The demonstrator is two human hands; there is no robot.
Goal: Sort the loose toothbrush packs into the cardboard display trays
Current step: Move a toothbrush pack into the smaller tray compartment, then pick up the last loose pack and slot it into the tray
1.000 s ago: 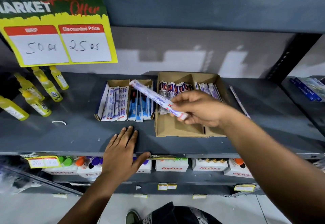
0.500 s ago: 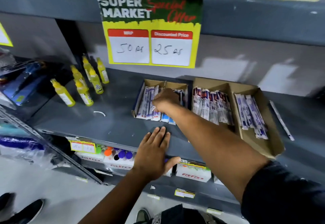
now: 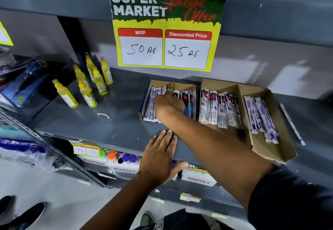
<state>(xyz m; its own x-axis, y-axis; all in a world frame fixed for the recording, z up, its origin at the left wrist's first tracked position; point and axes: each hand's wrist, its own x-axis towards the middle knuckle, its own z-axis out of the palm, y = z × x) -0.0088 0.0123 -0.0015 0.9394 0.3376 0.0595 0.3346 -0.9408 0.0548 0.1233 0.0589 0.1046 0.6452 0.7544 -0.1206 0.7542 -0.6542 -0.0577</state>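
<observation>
Inside small tray (image 3: pixel 183 86), right hand (image 3: pixel 168 108) fingers (image 3: pixel 163 97) curled

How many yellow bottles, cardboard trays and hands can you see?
Yellow bottles: 6
Cardboard trays: 2, a small tray and a big tray
Hands: 2, the left hand and the right hand
Total: 10

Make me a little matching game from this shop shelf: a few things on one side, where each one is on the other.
Things:
1. right hand
2. left hand
3. yellow bottles
4. loose pack

Places:
A. flat on the shelf edge
B. in the small tray
C. right of the big tray
D. left of the small tray

Pairs: 1-B, 2-A, 3-D, 4-C
</observation>
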